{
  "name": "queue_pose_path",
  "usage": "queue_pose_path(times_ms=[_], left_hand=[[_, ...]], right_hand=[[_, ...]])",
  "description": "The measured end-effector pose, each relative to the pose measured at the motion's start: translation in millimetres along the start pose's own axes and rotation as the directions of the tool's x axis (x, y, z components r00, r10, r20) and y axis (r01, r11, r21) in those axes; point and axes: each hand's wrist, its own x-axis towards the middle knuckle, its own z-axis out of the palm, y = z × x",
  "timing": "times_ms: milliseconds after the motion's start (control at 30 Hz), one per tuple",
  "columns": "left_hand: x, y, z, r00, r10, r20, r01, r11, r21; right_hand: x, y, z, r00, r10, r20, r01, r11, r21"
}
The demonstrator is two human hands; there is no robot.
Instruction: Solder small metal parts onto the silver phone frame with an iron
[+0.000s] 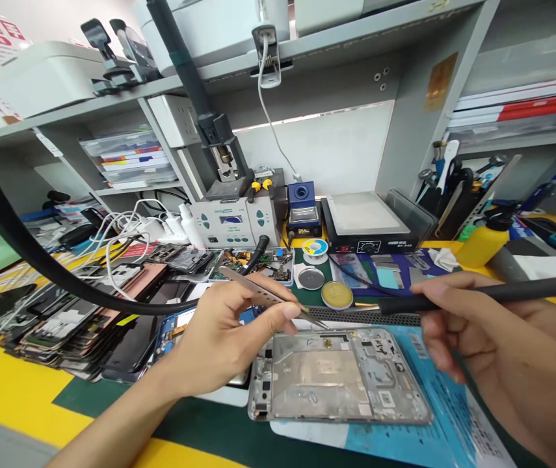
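My left hand pinches a pair of metal tweezers between thumb and fingers. Their points reach over the upper edge of a silver phone mid-frame, close to a small brass-coloured spot; whether they touch it I cannot tell. In my right hand is a black-handled soldering iron, held like a pen. Its copper-coloured tip points left, just above and beyond the frame. The frame lies flat on a blue and white packet. Round tins, one with amber paste, sit behind it.
Stacked phone parts and white cables fill the left side. Behind stand a grey rework station, a blue-topped iron stand and a heating plate. At right is a yellow bottle. A black hose arcs across the left.
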Motion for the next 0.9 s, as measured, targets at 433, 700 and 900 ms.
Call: queue_pose_path(times_ms=[433, 700, 900], left_hand=[[-13, -6, -0.3, 0.999, -0.029, -0.018, 0.029, 0.999, -0.039], [-17, -8, 1.0, 0.999, -0.043, -0.016, 0.042, 0.998, -0.049], [-22, -10, 1.2, 0.998, -0.07, -0.007, 0.07, 0.996, -0.063]], right_hand=[[3, 4, -6, 0.991, 0.135, -0.001, -0.134, 0.987, 0.085], [1, 0, 1, 0.989, 0.145, 0.006, -0.145, 0.985, 0.098], [-2, 2, -3, 0.988, 0.153, 0.018, -0.154, 0.986, 0.061]])
